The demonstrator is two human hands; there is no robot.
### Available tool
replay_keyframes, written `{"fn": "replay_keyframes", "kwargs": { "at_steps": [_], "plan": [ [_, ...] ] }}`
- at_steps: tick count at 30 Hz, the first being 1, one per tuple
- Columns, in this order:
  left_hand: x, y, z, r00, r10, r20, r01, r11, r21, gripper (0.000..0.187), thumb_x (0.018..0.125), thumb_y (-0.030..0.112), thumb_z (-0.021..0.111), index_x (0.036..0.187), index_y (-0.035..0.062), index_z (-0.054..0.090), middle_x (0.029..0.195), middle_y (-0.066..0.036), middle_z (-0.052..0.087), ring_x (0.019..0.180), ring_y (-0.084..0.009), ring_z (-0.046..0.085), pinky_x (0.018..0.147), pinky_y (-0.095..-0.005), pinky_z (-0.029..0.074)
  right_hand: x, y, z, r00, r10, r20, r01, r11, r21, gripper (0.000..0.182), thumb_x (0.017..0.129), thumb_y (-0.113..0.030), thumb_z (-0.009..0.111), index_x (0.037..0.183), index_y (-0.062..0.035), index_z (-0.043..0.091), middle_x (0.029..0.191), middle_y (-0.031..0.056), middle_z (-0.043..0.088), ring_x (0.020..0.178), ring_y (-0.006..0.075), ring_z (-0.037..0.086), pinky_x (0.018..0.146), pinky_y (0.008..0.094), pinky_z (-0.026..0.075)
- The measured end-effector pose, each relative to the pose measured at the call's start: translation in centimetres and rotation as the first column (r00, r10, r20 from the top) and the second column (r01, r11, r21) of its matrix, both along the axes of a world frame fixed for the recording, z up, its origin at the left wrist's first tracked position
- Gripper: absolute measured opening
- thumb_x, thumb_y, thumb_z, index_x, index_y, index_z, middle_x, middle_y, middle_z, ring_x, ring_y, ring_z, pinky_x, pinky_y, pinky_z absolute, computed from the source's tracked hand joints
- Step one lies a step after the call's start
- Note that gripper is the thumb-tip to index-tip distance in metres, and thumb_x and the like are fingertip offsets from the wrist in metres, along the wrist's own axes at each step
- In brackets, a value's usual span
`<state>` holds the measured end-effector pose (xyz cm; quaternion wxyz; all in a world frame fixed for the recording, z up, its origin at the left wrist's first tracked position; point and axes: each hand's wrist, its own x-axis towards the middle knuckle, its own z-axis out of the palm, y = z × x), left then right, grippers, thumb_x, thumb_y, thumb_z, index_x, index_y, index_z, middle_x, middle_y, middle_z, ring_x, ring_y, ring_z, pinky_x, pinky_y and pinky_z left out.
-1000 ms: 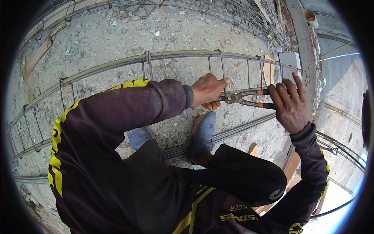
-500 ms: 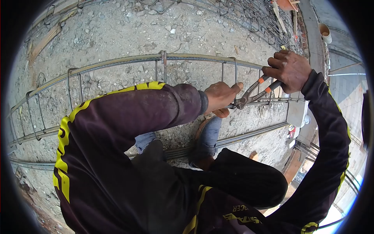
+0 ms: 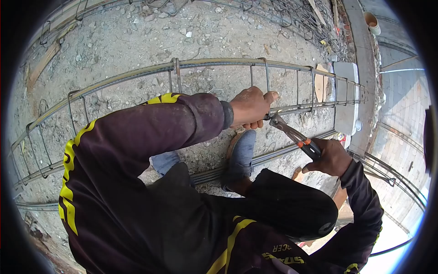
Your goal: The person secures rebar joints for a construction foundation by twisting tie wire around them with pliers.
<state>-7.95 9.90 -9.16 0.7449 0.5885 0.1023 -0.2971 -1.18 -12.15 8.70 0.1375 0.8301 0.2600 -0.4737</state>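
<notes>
fingers of the right hand [image 3: 332,157] close round the handles [image 3: 312,150] of end-cutting pincers [image 3: 277,121]; those of the left hand [image 3: 250,107] curl round the lower bars [image 3: 301,108] of the rebar cage [image 3: 219,63], just beside the tool's head, above gravelly ground [image 3: 205,41]. a loose bite could slip and nip the left fingertips; whether it grips wire, i cannot tell.

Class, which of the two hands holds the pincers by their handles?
The right hand: it wraps the black handles of the pincers, while the left hand is beside their head, at the steel cage.
</notes>
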Motion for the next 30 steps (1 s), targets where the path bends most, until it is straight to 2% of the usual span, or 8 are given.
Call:
{"fn": "replay_keyframes", "kwargs": {
  "at_steps": [1, 3, 5, 9, 12, 15, 19, 30],
  "plan": [
    [0.0, 0.0, 0.1, 1.0, 0.014, -0.003, -0.014, 1.0, -0.006, 0.071, 0.104, 0.05, 0.039, 0.076, -0.0109, 0.064, 0.063, -0.015, 0.064, 0.04, -0.0152, 0.055, 0.035, -0.0295, 0.045, -0.4, 0.9, 0.3, 0.975, 0.191, 0.114, -0.198, 0.979, 0.048, 0.036, 0.077, -0.015, 0.082, 0.101, -0.0002, 0.06, 0.071, 0.0071, 0.066, 0.054, 0.0146, 0.063, 0.049, 0.0323, 0.048],
    [0.1, 0.0, 0.1, 1.0, 0.009, 0.002, -0.009, 1.0, -0.012, 0.071, 0.104, 0.049, 0.039, 0.075, -0.0104, 0.064, 0.063, -0.015, 0.064, 0.039, -0.015, 0.054, 0.036, -0.0301, 0.045, -0.9, 1.9, 1.4, 0.7, -0.604, -0.381, 0.576, 0.793, -0.2, 0.042, 0.077, -0.008, 0.078, 0.11, 0.0007, 0.053, 0.069, 0.0102, 0.065, 0.057, 0.0195, 0.067, 0.051, 0.0322, 0.053],
    [0.0, 0.1, 0.2, 1.0, -0.007, 0.011, 0.007, 1.0, -0.009, 0.071, 0.104, 0.049, 0.038, 0.074, -0.0095, 0.064, 0.062, -0.014, 0.064, 0.04, -0.0149, 0.054, 0.036, -0.0303, 0.045, -0.9, 1.4, 1.7, 0.488, -0.742, -0.459, 0.722, 0.639, -0.265, 0.049, 0.076, -0.005, 0.077, 0.116, 0.0006, 0.048, 0.074, 0.0122, 0.064, 0.056, 0.0208, 0.066, 0.051, 0.0307, 0.054],
    [-0.1, 0.1, 0.1, 0.999, 0.01, 0.031, -0.011, 1.0, 0.001, 0.069, 0.104, 0.048, 0.037, 0.072, -0.0075, 0.063, 0.061, -0.014, 0.063, 0.039, -0.015, 0.054, 0.036, -0.0311, 0.045, -1.5, 1.9, 2.5, 1.0, -0.019, 0.01, 0.016, 0.959, 0.284, 0.063, 0.066, -0.005, 0.077, 0.122, -0.0036, 0.048, 0.102, 0.0143, 0.059, 0.085, 0.0278, 0.066, 0.071, 0.0404, 0.054],
    [-0.3, 0.1, 0.3, 0.999, 0.021, 0.033, -0.021, 1.0, 0.001, 0.068, 0.104, 0.047, 0.037, 0.07, -0.0062, 0.061, 0.06, -0.013, 0.063, 0.039, -0.0152, 0.053, 0.036, -0.0317, 0.045, -3.0, 3.7, 3.8, 0.625, 0.559, 0.545, -0.708, 0.7, 0.093, 0.066, 0.059, -0.005, 0.069, 0.123, -0.0023, 0.051, 0.104, 0.0165, 0.057, 0.085, 0.0342, 0.061, 0.074, 0.0446, 0.052],
    [-0.1, -0.2, 0.5, 0.999, 0.026, 0.028, -0.027, 0.999, 0.017, 0.067, 0.104, 0.048, 0.037, 0.071, -0.0059, 0.061, 0.06, -0.013, 0.063, 0.042, -0.0177, 0.056, 0.038, -0.034, 0.047, -4.4, 2.3, 2.8, 0.723, 0.476, 0.5, -0.601, 0.79, 0.119, 0.062, 0.064, -0.003, 0.068, 0.123, 0.0009, 0.052, 0.099, 0.0175, 0.06, 0.077, 0.034, 0.062, 0.069, 0.0452, 0.052],
    [0.0, 0.2, 0.3, 1.0, 0.021, 0.017, -0.021, 0.999, 0.032, 0.066, 0.103, 0.049, 0.038, 0.074, -0.0045, 0.063, 0.059, -0.013, 0.064, 0.048, -0.0232, 0.061, 0.045, -0.0375, 0.051, -3.3, 1.9, 1.1, 0.896, -0.443, -0.028, 0.443, 0.896, -0.01, 0.034, 0.087, -0.01, 0.068, 0.118, 0.0016, 0.059, 0.073, 0.0211, 0.064, 0.07, 0.0408, 0.064, 0.064, 0.0421, 0.052],
    [-0.2, 0.0, 0.6, 1.0, 0.029, -0.007, -0.029, 0.999, 0.023, 0.065, 0.104, 0.047, 0.039, 0.073, -0.0056, 0.061, 0.061, -0.013, 0.063, 0.047, -0.0178, 0.059, 0.043, -0.0324, 0.048, -3.3, 3.4, 2.3, 0.993, 0.029, 0.111, -0.044, 0.991, 0.13, 0.044, 0.088, -0.006, 0.064, 0.132, -0.0047, 0.053, 0.084, 0.0248, 0.067, 0.085, 0.0436, 0.066, 0.074, 0.0485, 0.051]
  ]
}}
